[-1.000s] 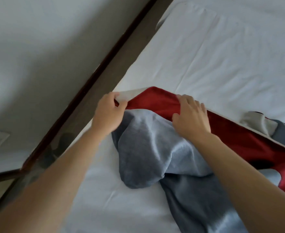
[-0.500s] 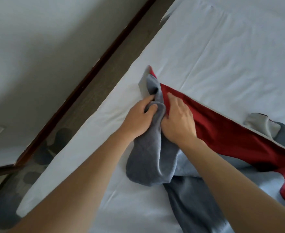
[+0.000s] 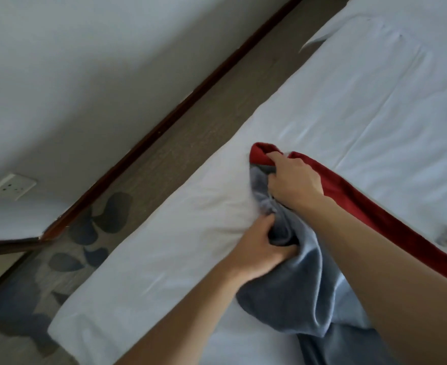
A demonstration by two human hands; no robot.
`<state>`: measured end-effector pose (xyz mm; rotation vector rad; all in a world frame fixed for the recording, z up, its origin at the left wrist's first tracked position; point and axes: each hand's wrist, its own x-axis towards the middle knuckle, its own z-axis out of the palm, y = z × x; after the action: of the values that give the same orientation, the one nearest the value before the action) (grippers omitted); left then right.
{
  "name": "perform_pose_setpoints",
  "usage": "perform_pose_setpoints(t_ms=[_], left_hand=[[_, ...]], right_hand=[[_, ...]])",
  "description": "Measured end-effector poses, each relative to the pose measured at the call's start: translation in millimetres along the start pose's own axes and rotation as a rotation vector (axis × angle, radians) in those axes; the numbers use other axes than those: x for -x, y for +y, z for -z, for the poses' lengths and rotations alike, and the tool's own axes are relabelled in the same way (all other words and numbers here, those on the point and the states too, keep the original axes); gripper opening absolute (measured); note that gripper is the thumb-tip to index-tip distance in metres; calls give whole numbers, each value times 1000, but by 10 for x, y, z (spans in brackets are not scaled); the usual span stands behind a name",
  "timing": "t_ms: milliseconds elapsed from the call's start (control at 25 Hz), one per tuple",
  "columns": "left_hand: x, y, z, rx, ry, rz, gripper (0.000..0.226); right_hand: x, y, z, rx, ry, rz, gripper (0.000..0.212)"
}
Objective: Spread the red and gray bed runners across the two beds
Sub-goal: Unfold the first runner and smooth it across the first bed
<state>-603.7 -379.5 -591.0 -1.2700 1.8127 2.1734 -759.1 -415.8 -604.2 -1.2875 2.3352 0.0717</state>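
A red and gray bed runner lies bunched on the white bed, near its left edge. Its red band runs off toward the lower right, and the gray part is crumpled below my arms. My right hand grips the runner's end where red meets gray, fingers curled round the fabric. My left hand grips a fold of the gray cloth just below it. Only one bed is in view.
A strip of brown patterned carpet runs between the bed's left edge and the white wall. A dark wooden skirting board lines the wall. A white wall socket sits low at the left.
My left hand has dropped lower on the gray cloth and my right hand has taken hold of the runner's end. The end has shifted slightly toward the bed's left edge.
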Motion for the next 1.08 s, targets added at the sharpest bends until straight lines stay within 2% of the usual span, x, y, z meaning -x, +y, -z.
perform_pose_setpoints(t_ms=[80,120,200,280,360,440,480,520,560,600,640,720,840,920,960,1000,1080], left_hand=[[61,91,30,119,100,40,16],[46,135,175,71,215,29,15],[12,217,727,-252,537,-31,20],[71,296,1380,-506,762,-85,26],[91,228,1766,-592,729,-13,31],[41,-106,1791,-730,556,221,66],[22,-333,1725,-685,513,343,82],[36,-548,1642,-564,497,457,90],[69,-707,1576,-404,494,527,88],[100,-809,1532,-250,487,552,77],[112,-870,1495,-155,472,535,59],[125,-842,1421,-170,548,393,34],[103,-546,1490,-439,723,56,20],[97,-424,1778,-654,813,-66,20],[102,-446,2002,-705,871,-53,20],[91,-537,2258,-705,916,8,22],[65,-714,2576,-676,915,213,32]], right_hand=[[-3,-27,116,-80,150,-51,47],[-39,-55,196,-145,258,-79,45],[-217,-148,343,-313,412,-105,42],[-443,-267,365,-403,366,-67,39],[-538,-396,243,-268,156,19,41],[-443,-470,-7,-43,4,94,45],[-336,-471,-122,23,18,139,46],[-226,-438,-230,43,81,186,45],[-114,-392,-306,35,172,211,45],[-42,-340,-362,19,251,201,46],[2,-283,-406,21,288,159,47],[6,-198,-470,83,250,87,39],[-73,-244,-472,168,231,144,16],[-126,-356,-380,89,353,181,12],[-166,-444,-295,38,445,194,11],[-210,-544,-219,-5,469,220,10],[-245,-739,-167,-13,251,300,19]])
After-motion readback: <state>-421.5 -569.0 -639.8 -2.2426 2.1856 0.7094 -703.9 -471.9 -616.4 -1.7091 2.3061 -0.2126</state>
